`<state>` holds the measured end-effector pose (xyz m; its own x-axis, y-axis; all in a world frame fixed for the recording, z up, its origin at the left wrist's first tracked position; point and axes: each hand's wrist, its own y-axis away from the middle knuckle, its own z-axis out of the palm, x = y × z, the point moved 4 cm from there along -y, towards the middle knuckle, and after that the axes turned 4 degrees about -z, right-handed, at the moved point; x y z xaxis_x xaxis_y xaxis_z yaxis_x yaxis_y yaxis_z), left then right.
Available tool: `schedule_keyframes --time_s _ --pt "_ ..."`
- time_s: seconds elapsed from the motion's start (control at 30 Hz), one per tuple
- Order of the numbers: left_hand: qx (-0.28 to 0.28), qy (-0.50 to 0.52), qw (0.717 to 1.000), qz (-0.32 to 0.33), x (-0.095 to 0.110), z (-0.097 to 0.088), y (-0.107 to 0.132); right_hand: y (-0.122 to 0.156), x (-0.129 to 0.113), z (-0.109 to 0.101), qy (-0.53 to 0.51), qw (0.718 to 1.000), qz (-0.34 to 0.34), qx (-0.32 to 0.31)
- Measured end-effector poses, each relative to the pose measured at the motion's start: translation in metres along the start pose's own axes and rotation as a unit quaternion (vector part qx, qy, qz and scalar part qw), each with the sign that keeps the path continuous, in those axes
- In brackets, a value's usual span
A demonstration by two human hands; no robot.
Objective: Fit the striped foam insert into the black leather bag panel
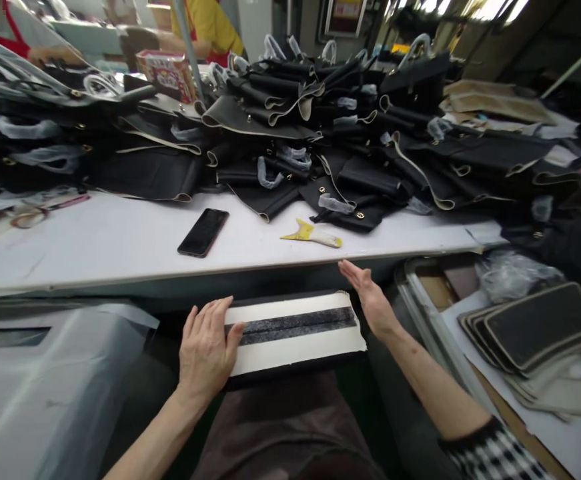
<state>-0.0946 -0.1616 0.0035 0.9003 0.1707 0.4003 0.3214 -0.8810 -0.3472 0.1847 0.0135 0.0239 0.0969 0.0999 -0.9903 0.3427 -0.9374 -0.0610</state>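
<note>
Across my lap lies a flat rectangular panel (295, 363), white on top, with a dark, scuffed strip (297, 325) along its middle and black edging on the long sides. My left hand (207, 347) rests on the panel's left end, fingers stretched out and thumb lying over the strip. At the opposite end, my right hand (373, 303) is held edge-on with straight fingers, close beside the panel's torn-looking short edge. Whether it touches that edge I cannot tell. The panel's underside is hidden.
Black bags (270, 100) with wrapped handles are heaped along the white table (120, 243). A phone (203, 232) and a yellow-tipped scraper (313, 235) lie near its front edge. Dark flat pieces (545, 327) are stacked at right; a grey-covered surface (65, 373) stands left. People work behind.
</note>
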Motion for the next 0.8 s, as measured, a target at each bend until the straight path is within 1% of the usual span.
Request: schedule_keyframes --time_s 0.07,0.1,0.17,0.23,0.3,0.37,0.43,0.47,0.53,0.6,0.67,0.7,0.73,0.8 --pt "0.004 0.014 1.0 0.0 -0.001 0.001 0.001 0.026 0.012 -0.013 -0.05 0.997 0.04 0.036" --pt "0.005 0.017 1.0 -0.001 -0.002 0.001 0.001 0.036 0.019 -0.015 -0.058 0.995 0.056 0.051" --pt "-0.001 0.022 1.0 0.001 -0.002 0.001 0.002 0.047 0.032 -0.015 -0.035 0.994 0.079 0.069" --pt "-0.014 0.025 0.999 0.018 -0.001 0.003 0.002 0.051 0.039 -0.009 0.025 0.994 0.085 0.061" --pt "-0.029 0.024 0.998 0.049 0.0 0.005 0.002 0.051 0.037 -0.003 0.102 0.992 0.066 0.038" --pt "-0.04 0.019 0.997 0.071 0.001 0.009 0.001 0.05 0.03 0.001 0.157 0.987 0.026 0.015" --pt "-0.049 0.014 0.996 0.078 -0.001 0.011 0.001 0.049 0.022 0.002 0.177 0.984 -0.002 0.001" --pt "-0.052 0.013 0.996 0.077 -0.002 0.012 0.001 0.048 0.02 0.001 0.172 0.985 -0.001 0.003" --pt "-0.057 0.016 0.996 0.071 -0.005 0.013 0.001 0.044 0.018 -0.001 0.124 0.991 0.033 0.027" --pt "-0.059 0.021 0.996 0.061 -0.007 0.013 0.001 0.037 0.022 -0.004 0.018 0.993 0.104 0.054" --pt "-0.061 0.027 0.996 0.052 -0.008 0.013 0.0 0.029 0.029 -0.003 -0.104 0.977 0.179 0.06" --pt "-0.061 0.029 0.996 0.05 -0.009 0.013 0.0 0.024 0.031 -0.002 -0.148 0.966 0.207 0.055" --pt "-0.062 0.031 0.996 0.05 -0.009 0.013 -0.001 0.02 0.033 -0.001 -0.172 0.958 0.224 0.046" --pt "-0.063 0.036 0.996 0.048 -0.01 0.013 -0.001 0.012 0.034 0.0 -0.17 0.956 0.237 0.025"
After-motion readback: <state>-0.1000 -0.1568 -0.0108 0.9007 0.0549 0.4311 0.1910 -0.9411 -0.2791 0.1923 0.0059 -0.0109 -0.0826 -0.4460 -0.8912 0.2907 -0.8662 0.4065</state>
